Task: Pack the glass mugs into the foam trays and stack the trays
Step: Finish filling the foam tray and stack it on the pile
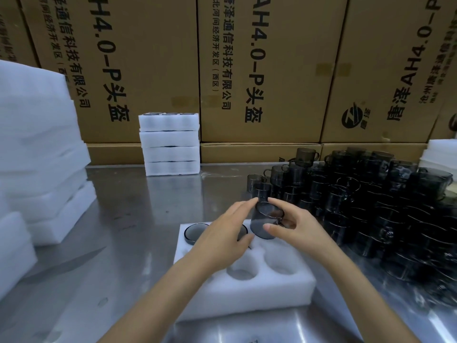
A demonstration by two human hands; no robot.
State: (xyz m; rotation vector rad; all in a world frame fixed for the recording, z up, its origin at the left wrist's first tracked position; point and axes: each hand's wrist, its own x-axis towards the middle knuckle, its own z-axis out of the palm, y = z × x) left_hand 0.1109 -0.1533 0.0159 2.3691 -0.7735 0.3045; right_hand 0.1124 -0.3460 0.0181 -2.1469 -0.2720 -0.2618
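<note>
A white foam tray (pixel 269 293) with round pockets lies on the steel table in front of me. One smoky glass mug (pixel 195 232) sits in its far left pocket, and a second is mostly hidden under my left hand. My right hand (pixel 296 229) grips a dark glass mug (pixel 265 222), tilted, just above the tray's far right pocket. My left hand (pixel 226 231) touches that mug's rim with its fingertips, fingers spread. Two near pockets (pixel 241 271) are empty. A large heap of dark glass mugs (pixel 371 201) fills the right side of the table.
A stack of several filled foam trays (pixel 170 144) stands at the back against cardboard boxes (pixel 259 70). Piles of foam trays (pixel 42 157) rise on the left, and more foam (pixel 440 154) sits at the far right. Steel table (pixel 138 206) shows between them.
</note>
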